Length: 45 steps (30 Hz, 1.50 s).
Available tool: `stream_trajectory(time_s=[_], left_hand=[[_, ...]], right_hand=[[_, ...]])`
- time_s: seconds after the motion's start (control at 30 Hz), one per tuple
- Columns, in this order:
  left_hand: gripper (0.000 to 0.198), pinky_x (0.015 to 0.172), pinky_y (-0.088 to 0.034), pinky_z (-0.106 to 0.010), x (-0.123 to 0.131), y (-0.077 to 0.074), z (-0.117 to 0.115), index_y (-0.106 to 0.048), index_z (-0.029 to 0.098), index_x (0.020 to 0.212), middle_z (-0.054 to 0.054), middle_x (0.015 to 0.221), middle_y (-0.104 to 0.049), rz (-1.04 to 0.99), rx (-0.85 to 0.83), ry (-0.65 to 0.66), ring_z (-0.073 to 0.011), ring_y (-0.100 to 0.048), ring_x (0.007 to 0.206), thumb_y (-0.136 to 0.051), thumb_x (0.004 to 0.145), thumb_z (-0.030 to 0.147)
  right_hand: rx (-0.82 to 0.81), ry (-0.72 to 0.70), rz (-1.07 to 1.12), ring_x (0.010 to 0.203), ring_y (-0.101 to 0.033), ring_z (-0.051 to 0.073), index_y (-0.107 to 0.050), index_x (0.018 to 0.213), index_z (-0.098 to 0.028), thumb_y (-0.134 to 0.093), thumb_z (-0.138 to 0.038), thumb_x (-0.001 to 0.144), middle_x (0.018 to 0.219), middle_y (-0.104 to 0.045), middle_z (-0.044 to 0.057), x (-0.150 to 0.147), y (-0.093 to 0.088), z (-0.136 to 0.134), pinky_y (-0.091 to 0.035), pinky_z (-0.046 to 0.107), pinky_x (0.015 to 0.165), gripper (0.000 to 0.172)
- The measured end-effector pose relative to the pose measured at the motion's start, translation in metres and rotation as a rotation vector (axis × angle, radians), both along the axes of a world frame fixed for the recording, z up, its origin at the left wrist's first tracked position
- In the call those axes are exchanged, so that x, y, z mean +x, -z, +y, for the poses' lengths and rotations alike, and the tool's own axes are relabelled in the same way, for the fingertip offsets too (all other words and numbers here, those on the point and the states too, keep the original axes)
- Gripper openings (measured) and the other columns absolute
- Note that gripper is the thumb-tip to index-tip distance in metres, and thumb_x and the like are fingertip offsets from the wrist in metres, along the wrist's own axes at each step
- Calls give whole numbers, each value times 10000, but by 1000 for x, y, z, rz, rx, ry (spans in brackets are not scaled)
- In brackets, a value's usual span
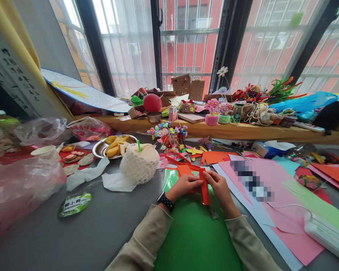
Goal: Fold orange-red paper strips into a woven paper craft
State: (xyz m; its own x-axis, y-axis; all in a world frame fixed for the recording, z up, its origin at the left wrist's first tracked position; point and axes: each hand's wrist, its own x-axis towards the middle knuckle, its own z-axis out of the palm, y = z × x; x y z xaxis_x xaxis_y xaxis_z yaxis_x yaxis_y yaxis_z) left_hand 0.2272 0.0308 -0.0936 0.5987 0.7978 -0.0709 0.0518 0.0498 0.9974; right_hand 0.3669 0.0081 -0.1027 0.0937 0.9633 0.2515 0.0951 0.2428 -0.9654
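Note:
Between my two hands is a folded strip of orange paper (pixel 205 192), held upright over a green mat (pixel 197 237). My left hand (pixel 185 185), with a dark watch on its wrist, pinches the strip from the left side. Fingers of my right hand (pixel 218 184) close on its upper right edge. Behind my left hand lie more orange paper pieces (pixel 183 170), partly hidden by the fingers. Further back are loose orange sheets (pixel 216 157) and small yellow paper scraps (pixel 194 151).
Left of the mat stands a netted coconut (pixel 139 165) with a green straw, near a metal bowl (pixel 97 146) of banana peels. Pink sheets (pixel 296 229) and a white power strip (pixel 324 233) lie at right. Craft flowers (pixel 169 135) stand before the crowded sill (pixel 124 126).

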Motion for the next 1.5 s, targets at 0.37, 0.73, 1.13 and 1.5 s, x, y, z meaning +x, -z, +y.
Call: stream_trajectory(time_s=[0.37, 0.73, 1.13, 1.5], left_hand=[[323, 587, -420, -223, 0, -1, 1, -619, 110, 733, -11, 632, -584, 42, 17, 8, -117, -529, 585, -550, 597, 395], [350, 516, -384, -187, -2, 4, 5, -606, 113, 699, -13, 613, -585, 134, 94, -48, -113, -518, 573, -548, 580, 437], [323, 458, -333, -176, 0, -4, -1, -597, 105, 668, 10, 547, -545, 116, 39, -9, -80, -475, 488, -560, 574, 411], [351, 480, -358, -176, 0, -7, -3, -582, 105, 710, -10, 603, -569, 79, -34, 3, -86, -503, 527, -586, 544, 414]], right_hand=[[2, -4, 3, 674, -501, 148, -564, 698, -145, -508, -361, 676, 684, -565, 13, 0, 3, 2, -380, 233, 605, 224], [-5, 9, -14, 626, -490, 139, -567, 667, -141, -503, -364, 672, 641, -562, 16, 0, 6, 3, -382, 230, 585, 232], [-14, 24, 65, 628, -490, 139, -559, 698, -144, -523, -359, 660, 659, -557, 17, -1, 6, 4, -385, 233, 581, 221], [27, 51, -18, 535, -426, 101, -510, 613, -155, -496, -365, 684, 560, -493, -18, -1, 6, 3, -342, 207, 514, 223]])
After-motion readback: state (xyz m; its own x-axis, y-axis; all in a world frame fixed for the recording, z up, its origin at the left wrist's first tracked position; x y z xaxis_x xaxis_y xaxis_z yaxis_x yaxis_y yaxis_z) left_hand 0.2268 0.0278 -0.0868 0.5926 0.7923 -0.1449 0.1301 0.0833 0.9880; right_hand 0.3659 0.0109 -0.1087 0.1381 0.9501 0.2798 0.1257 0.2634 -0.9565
